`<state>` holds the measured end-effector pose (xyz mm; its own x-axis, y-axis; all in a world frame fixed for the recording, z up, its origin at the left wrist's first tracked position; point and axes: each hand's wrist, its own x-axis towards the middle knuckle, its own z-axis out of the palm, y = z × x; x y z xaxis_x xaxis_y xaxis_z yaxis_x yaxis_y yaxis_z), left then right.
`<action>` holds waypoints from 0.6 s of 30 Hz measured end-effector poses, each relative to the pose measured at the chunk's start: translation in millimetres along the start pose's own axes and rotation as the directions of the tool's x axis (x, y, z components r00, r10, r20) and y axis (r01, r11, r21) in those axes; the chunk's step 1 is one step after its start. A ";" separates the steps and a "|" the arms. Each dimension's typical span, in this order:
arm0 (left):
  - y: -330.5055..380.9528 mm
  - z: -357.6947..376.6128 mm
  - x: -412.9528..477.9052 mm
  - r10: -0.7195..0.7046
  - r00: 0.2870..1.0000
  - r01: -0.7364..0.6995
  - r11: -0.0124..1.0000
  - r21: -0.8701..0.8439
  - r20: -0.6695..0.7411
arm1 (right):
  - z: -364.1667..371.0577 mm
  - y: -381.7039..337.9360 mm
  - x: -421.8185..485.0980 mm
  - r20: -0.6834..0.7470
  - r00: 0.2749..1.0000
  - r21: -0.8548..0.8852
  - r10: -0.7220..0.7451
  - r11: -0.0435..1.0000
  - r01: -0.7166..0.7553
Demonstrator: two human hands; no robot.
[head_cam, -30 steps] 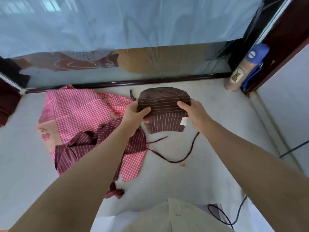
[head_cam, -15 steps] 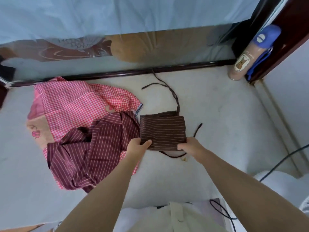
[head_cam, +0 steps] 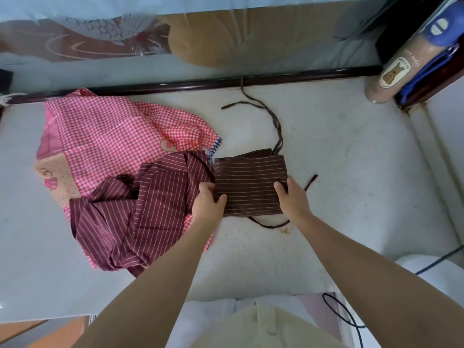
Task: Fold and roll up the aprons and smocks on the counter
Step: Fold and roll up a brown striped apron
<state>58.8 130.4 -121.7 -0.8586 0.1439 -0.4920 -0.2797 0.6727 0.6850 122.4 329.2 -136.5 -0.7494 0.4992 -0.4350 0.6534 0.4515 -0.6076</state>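
Left hand [head_cam: 208, 204] first: gripping the near left corner of the folded brown striped apron [head_cam: 251, 182], thumb lying on top, fingers curled round the edge. Same deal for the right hand [head_cam: 292, 199] on the near right corner, wrapped round the cloth. Folded into a tidy rectangle, lying flat just right of frame centre, stripes running side to side.

Then biggest down to smallest:

- Pale speckled counter [head_cam: 351, 172] filling most of the frame.
- Glass panel [head_cam: 226, 33] across the whole top, fish pattern etched at upper left, dark rail [head_cam: 301, 76] along its bottom edge.
- Pink checked smock [head_cam: 113, 131] spread out crumpled at centre left, tan patch with a little pink design at its far left side.
- Maroon striped apron [head_cam: 150, 209] heaped over the lower part of the pink one, touching the left edge of the brown one, right beside the left hand.
- Tan bottle [head_cam: 394, 71] with a blue cap tucked in the upper right corner, cartoon animal label facing the camera.
- Thin brown ties [head_cam: 272, 119] snaking from the far edge of the folded apron up to the rail; another bit curving out under the near edge and poking out right of the right hand.
- Black cable [head_cam: 336, 312] looping at lower right.
- Tiny yellowish crumb [head_cam: 286, 230] just below the near tie.
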 end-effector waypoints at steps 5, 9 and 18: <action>6.9 -3.0 -2.5 0.731 0.676 -0.659 0.540 0.524 0.097 | -0.4 -2.2 16.3 0.044 0.997 -0.066 0.058 0.996 -0.055; 5.1 13.5 7.0 0.503 0.758 -0.632 0.406 0.661 0.416 | -4.6 -4.2 22.0 0.081 0.995 -0.046 0.058 0.997 -0.055; 1.0 0.6 36.2 0.554 0.797 -0.602 0.691 0.401 0.242 | -15.2 -13.0 13.1 0.163 0.701 -0.216 -0.694 0.668 0.712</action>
<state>27.7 136.7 -139.1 -0.7349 0.6630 -0.1426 0.4960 0.6689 0.5537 105.8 341.1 -124.2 -0.9965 -0.0836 0.0088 -0.0735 0.8167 -0.5723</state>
